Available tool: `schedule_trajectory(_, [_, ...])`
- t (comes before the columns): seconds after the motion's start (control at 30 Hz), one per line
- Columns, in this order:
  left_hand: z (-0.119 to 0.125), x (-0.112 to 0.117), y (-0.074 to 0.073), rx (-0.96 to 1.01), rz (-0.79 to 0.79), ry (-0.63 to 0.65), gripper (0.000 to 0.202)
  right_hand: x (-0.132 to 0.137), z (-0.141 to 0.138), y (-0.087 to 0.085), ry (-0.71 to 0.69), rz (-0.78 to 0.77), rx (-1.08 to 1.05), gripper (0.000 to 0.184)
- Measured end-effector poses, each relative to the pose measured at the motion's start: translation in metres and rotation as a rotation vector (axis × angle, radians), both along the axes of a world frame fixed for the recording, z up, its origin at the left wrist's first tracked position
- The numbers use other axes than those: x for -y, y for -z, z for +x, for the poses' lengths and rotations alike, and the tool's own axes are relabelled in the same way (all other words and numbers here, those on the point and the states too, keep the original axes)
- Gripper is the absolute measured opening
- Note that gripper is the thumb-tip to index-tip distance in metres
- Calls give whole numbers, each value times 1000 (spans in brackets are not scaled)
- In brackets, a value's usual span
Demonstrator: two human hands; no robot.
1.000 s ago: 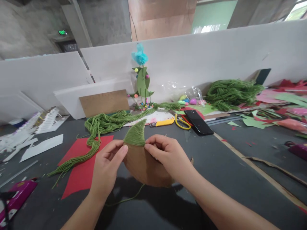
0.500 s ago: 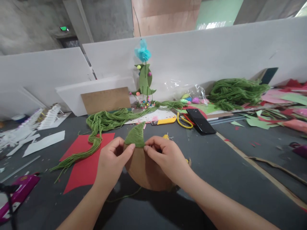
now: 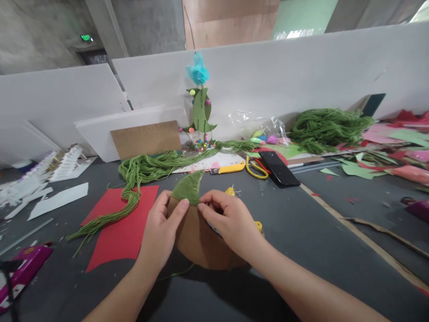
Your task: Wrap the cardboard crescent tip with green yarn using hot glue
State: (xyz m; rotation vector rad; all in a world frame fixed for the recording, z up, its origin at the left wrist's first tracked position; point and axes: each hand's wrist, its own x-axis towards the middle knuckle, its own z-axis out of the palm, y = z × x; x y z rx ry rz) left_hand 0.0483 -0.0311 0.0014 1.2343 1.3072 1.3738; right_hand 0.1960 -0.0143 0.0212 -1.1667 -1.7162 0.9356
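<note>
A brown cardboard crescent [image 3: 204, 250] is held in front of me, its upper tip wrapped in green yarn [image 3: 187, 188]. My left hand [image 3: 162, 232] grips the crescent's left edge, thumb flat on the front just below the wrapping. At the inner edge, where the winding ends, my right hand [image 3: 231, 219] pinches with thumb and forefinger at the yarn; the strand between the fingertips is hardly visible. A loose green strand [image 3: 181, 273] trails below the crescent. Small yellow pieces [image 3: 258, 226] show behind my right hand, partly hidden.
Red paper [image 3: 115, 237] lies at left under a long yarn hank [image 3: 147, 167]. Farther back are a yellow cutter [image 3: 231, 168], yellow-handled scissors [image 3: 257, 172], a black phone [image 3: 279, 169] and a decorated green crescent stand [image 3: 202, 109]. A purple tool [image 3: 28, 270] sits at left.
Both hands keep their grip on the crescent, which tilts slightly. My right fingertips have shifted a little along the wrapped edge. The whole view has drifted slightly.
</note>
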Motion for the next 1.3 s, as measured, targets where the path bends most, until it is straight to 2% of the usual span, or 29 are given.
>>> schedule_trajectory(0.13, [-14, -7, -9, -96, 16, 99, 19, -7, 7, -2, -65, -22, 54, 12])
schedule_trajectory(0.23, [-24, -14, -15, -177, -95, 235, 18, -12, 13, -2, -108, -27, 147, 12])
schedule_trajectory(0.37, [-26, -17, -16, -86, -237, 319, 19, -17, 15, 1, -109, 3, 233, 12])
schedule_trajectory(0.43, [-23, -17, -14, -36, -242, 295, 19, -19, 15, 2, -101, 19, 229, 12])
schedule_trajectory(0.53, [-24, -18, -13, -45, -161, 201, 20, -20, 15, 4, -89, 24, 182, 10])
schedule_trajectory(0.63, [-34, -23, -12, -113, 1, 13, 23, -21, 15, 6, -103, 16, 160, 20])
schedule_trajectory(0.73, [-45, -30, -12, -144, 113, -178, 22, -20, 13, 4, -171, -8, 207, 14])
schedule_trajectory(0.8, [-50, -33, -12, -120, 132, -224, 19, -19, 13, 0, -224, 48, 322, 11])
schedule_trajectory(0.9, [-51, -35, -10, -128, 119, -226, 20, -22, 21, -6, -141, 172, 751, 13])
schedule_trajectory(0.97, [-49, -34, -8, -143, 105, -218, 21, -24, 29, -8, -14, 138, 1037, 16])
schedule_trajectory(1.13, [-45, -35, -3, -108, 103, -187, 24, -23, 36, 3, 66, 20, 1216, 29])
schedule_trajectory(1.3, [-40, -41, -3, -55, 109, -135, 28, -21, 27, 9, 81, -27, 1240, 29])
